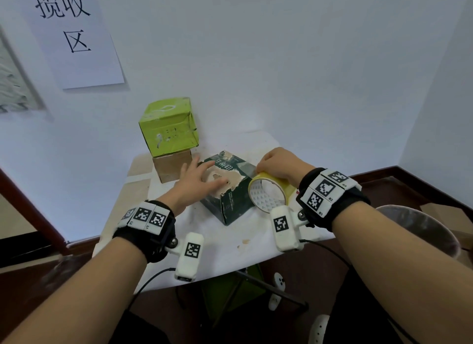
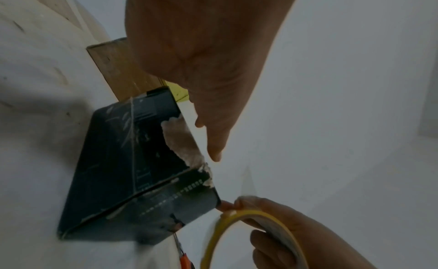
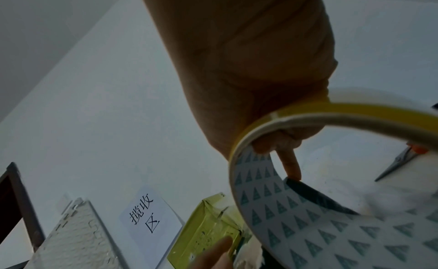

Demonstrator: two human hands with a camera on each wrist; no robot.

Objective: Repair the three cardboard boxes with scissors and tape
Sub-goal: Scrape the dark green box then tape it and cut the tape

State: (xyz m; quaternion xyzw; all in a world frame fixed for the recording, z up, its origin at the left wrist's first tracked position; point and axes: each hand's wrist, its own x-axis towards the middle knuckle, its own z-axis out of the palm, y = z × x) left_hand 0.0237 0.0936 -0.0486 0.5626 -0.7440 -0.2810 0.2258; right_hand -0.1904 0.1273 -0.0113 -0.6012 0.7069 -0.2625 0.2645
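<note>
A dark green box with a torn, pale top lies in the middle of the small white table. My left hand lies flat on its torn top with straight fingers. My right hand grips a yellow tape roll at the box's right corner; one fingertip touches the box edge. The left wrist view shows the box, the tape roll and orange-handled scissors under it. Behind, a light green box sits on a brown box.
The table stands in a corner against white walls; a paper sign hangs at upper left. A grey bin stands to the right of the table. The scissors lie on the table beyond the tape.
</note>
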